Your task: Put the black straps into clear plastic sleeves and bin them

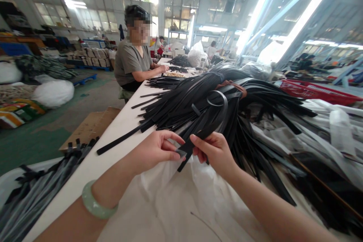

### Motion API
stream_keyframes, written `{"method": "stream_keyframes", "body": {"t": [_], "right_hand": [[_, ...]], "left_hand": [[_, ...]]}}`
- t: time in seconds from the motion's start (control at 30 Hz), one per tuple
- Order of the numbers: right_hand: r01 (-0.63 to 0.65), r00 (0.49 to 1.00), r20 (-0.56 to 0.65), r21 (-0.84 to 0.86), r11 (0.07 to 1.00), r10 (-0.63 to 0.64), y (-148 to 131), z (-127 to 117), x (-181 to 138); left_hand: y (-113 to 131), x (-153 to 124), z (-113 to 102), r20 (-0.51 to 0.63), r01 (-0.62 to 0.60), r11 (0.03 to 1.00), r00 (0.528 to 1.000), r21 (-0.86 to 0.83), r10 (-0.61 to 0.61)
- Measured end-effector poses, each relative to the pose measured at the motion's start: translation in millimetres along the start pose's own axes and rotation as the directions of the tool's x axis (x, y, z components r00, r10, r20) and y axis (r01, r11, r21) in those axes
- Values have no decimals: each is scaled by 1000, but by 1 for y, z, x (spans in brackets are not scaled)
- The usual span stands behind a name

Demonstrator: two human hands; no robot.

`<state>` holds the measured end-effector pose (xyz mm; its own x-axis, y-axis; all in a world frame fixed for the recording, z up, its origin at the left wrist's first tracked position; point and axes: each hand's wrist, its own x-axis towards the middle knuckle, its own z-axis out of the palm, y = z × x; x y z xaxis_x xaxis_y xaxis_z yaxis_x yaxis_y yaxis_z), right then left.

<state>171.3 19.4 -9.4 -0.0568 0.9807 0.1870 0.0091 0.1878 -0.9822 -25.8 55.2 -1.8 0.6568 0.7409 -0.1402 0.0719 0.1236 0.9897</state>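
Observation:
My left hand (pixel 154 147), with a pale green bangle (pixel 98 201) on its wrist, pinches the end of a black strap (pixel 204 133). A small greyish, see-through piece shows at its fingertips; I cannot tell what it is. Close by on the right, my right hand (pixel 217 151) grips the same strap between thumb and fingers, and the strap curves up behind that hand. Just beyond both hands lies a big heap of black straps (pixel 181 100), part of it tied with a brown band (pixel 235 86). Thin clear plastic (pixel 198 181) lies beneath my hands.
Across the white table (pixel 119 128) a co-worker (pixel 134 56) in a grey shirt handles small things. Left of the table stand a cardboard box (pixel 87 126) and a tub of bundled straps (pixel 51 189). White plastic wrap (pixel 343 128) and a red crate (pixel 317 92) lie at right.

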Motion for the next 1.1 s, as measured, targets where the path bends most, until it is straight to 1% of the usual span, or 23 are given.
{"method": "stream_keyframes", "body": {"t": [0.13,0.2,0.27,0.3,0.33,0.37,0.4,0.47,0.5,0.53,0.57,0.63,0.73,0.8,0.83,0.9,0.97,1.0,1.03,1.1], "right_hand": [[53,989,141,-62,997,-44,-2,-2,-2],[111,968,237,-113,987,-82,-1,-2,-4],[179,936,333,-173,969,-113,0,-1,-5],[203,921,370,-192,960,-121,0,-2,-5],[210,916,382,-196,958,-123,0,-2,-5],[195,923,366,-183,964,-117,-1,-4,-3],[161,941,323,-153,975,-105,-3,-5,-1],[81,982,174,-62,995,-69,-6,-9,3],[51,994,101,-20,998,-49,-7,-10,5],[36,998,55,11,999,-36,-8,-11,6],[31,999,38,33,999,-33,-8,-10,5],[41,996,75,50,998,-44,-7,-6,1],[85,976,197,56,995,-94,-2,3,-5],[81,958,269,81,993,-100,0,5,-5],[53,959,272,111,992,-82,0,4,-3],[-17,982,188,207,978,-23,-2,-3,2],[-35,998,55,284,958,20,-5,-10,8],[-20,1000,8,285,958,18,-6,-13,10],[-3,1000,-9,255,967,6,-6,-13,10],[21,999,26,144,989,-25,-4,-10,8]], "left_hand": [[-5,4,9,-44,-13,1000,999,16,14],[-6,6,15,-67,-19,1000,998,5,19],[-7,6,19,-96,-28,1000,995,-2,28],[-7,6,20,-110,-34,999,993,3,34],[-6,6,21,-116,-37,999,992,17,38],[-6,6,21,-110,-30,999,993,36,34],[-5,6,22,-91,-14,998,996,55,19],[-5,6,22,-32,25,996,999,84,-22],[-4,6,23,-11,40,995,999,90,-39],[-4,5,24,-4,45,995,999,86,-44],[-4,5,24,-16,38,997,999,73,-36],[-2,4,26,-70,2,999,998,38,0],[0,3,26,-148,-39,999,988,12,40],[2,2,26,-171,-31,999,985,23,34],[2,2,27,-170,-15,999,985,36,20],[3,3,27,-155,34,997,988,73,-22],[4,3,28,-151,72,992,987,102,-56],[5,3,28,-163,76,991,985,110,-57],[5,3,29,-180,71,991,982,110,-50],[7,2,29,-215,45,994,976,97,-23]]}}
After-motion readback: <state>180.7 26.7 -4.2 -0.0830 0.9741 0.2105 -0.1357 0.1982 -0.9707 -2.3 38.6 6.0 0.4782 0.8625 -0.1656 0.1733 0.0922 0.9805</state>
